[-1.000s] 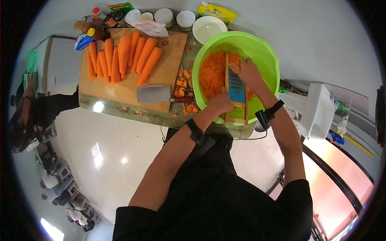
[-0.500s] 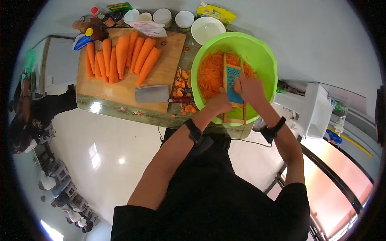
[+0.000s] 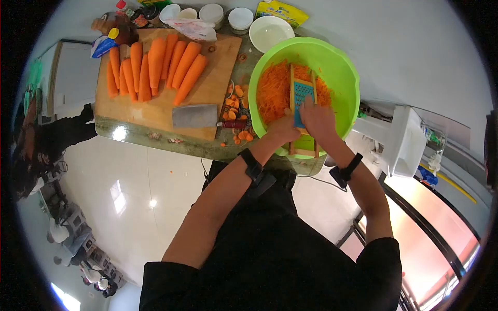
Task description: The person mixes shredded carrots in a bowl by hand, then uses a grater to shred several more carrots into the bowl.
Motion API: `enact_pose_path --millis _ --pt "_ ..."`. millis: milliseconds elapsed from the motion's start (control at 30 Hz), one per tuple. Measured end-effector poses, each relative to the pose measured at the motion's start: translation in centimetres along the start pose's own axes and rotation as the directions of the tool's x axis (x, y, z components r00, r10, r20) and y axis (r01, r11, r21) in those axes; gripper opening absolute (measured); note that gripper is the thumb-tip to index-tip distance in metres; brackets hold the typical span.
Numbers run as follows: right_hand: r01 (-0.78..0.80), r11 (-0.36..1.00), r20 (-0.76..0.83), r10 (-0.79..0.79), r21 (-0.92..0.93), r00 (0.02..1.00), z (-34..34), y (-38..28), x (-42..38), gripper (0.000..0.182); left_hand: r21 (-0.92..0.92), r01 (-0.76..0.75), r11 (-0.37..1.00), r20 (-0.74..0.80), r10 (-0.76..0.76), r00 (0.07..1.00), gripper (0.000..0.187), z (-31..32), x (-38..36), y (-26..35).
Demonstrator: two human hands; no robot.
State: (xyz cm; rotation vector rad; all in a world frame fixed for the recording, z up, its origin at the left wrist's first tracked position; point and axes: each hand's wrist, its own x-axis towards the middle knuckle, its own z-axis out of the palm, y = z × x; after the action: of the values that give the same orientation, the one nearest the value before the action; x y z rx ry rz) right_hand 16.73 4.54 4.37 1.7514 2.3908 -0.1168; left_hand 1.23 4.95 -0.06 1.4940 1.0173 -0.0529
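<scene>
A green basin (image 3: 346, 78) holds a heap of shredded carrot (image 3: 273, 93). Across it leans a wooden-framed grater (image 3: 302, 93) with a blue plate, its lower legs by the basin's near rim. My left hand (image 3: 284, 128) is closed around the left side of the grater's frame. Over the blue plate, my right hand (image 3: 318, 122) has its fingers curled down against the surface; whatever they hold is hidden beneath them.
Several peeled carrots (image 3: 156, 65) and a cleaver (image 3: 195, 116) lie on a wooden board (image 3: 140, 118) at the left. Carrot scraps (image 3: 233, 106) sit between board and basin. A white bowl (image 3: 271, 34) and small tubs (image 3: 240, 19) stand behind. A person (image 3: 62, 135) is at far left.
My right hand has shifted down the grater, a little closer to my body. My left hand keeps its grip on the frame. The whole view has moved slightly.
</scene>
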Motion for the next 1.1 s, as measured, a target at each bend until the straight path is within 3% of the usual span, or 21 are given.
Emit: enact_pose_path --millis 33,100,200,233,300,367,400,467,500,567,600,667,800,867,933,1000,1100 --pt "-0.063 0.998 0.009 0.063 0.004 0.998 -0.7 -0.5 0.8 0.029 -0.001 0.004 1.000 0.006 -0.004 1.000 0.035 0.7 0.7 -0.8" --pt "-0.132 0.991 0.023 0.132 0.000 0.991 -1.0 -0.3 2.0 0.028 0.132 0.109 0.985 0.077 -0.120 0.990 0.075 1.8 2.2 -1.5" --pt "-0.147 0.986 0.073 0.153 -0.078 0.986 -0.1 0.3 4.0 0.028 0.132 0.059 0.990 0.034 -0.064 0.997 0.081 2.8 3.0 -2.9" --pt "-0.146 0.988 0.015 0.147 -0.056 0.989 0.6 0.8 4.7 0.027 0.131 0.066 0.989 0.037 -0.071 0.997 0.081 2.0 2.1 -1.9" --pt "-0.148 0.989 -0.048 0.147 -0.026 0.988 2.3 2.0 6.3 0.027 0.161 0.173 0.972 0.028 -0.179 0.983 0.034 0.5 0.8 0.1" --pt "0.038 0.969 -0.142 -0.075 -0.245 0.987 4.5 3.7 7.6 0.026 0.163 0.136 0.977 0.019 -0.141 0.990 0.036 1.5 1.4 -0.7" --pt "0.041 0.969 -0.148 -0.079 -0.243 0.986 4.5 3.9 8.7 0.026 0.162 0.101 0.982 0.000 -0.103 0.995 0.038 1.6 1.7 -1.1" --pt "-0.176 0.979 -0.178 0.156 -0.099 0.972 4.5 3.3 11.0 0.019 0.151 0.135 0.979 0.015 -0.139 0.990 0.040 -0.7 -0.1 1.2" --pt "-0.173 0.981 -0.176 0.154 -0.093 0.972 4.8 3.5 11.7 0.019 0.133 0.156 0.979 0.043 -0.163 0.986 0.043 -1.3 -0.9 2.2" --pt "0.056 0.993 -0.171 -0.073 -0.103 0.983 5.2 4.9 12.1 0.020 0.147 0.153 0.977 0.041 -0.160 0.986 0.043 0.1 0.0 0.9" --pt "0.052 0.993 -0.179 -0.071 -0.109 0.981 5.2 4.8 12.3 0.020 0.168 0.144 0.975 0.032 -0.151 0.988 0.044 -0.5 0.1 1.3" --pt "-0.209 0.973 -0.150 0.223 0.102 0.963 5.5 4.1 11.9 0.026 0.155 0.116 0.981 0.044 -0.124 0.991 0.042 -1.2 -0.3 1.9" --pt "-0.133 0.986 -0.053 0.138 0.097 0.989 1.5 2.7 7.7 0.031 0.176 0.102 0.979 0.096 -0.120 0.988 0.043 2.5 3.3 -2.3" --pt "-0.234 0.968 0.205 0.211 0.094 0.956 -1.3 1.5 4.9 0.028 0.173 0.072 0.982 0.168 -0.101 0.981 0.049 0.9 2.5 -1.0" --pt "-0.209 0.972 0.171 0.189 0.104 0.967 -2.1 0.7 1.5 0.028 0.172 0.033 0.985 0.238 -0.074 0.968 0.056 -0.5 1.3 0.7" --pt "-0.185 0.976 0.132 0.170 0.114 0.977 -3.1 -0.2 -1.1 0.028 0.115 0.150 0.982 0.143 -0.166 0.976 0.071 -1.0 0.3 1.7" --pt "-0.207 0.966 0.071 0.198 0.154 0.978 -4.9 -1.7 -2.8 0.024 0.126 0.114 0.985 0.104 -0.127 0.986 0.079 -0.2 0.9 0.7"
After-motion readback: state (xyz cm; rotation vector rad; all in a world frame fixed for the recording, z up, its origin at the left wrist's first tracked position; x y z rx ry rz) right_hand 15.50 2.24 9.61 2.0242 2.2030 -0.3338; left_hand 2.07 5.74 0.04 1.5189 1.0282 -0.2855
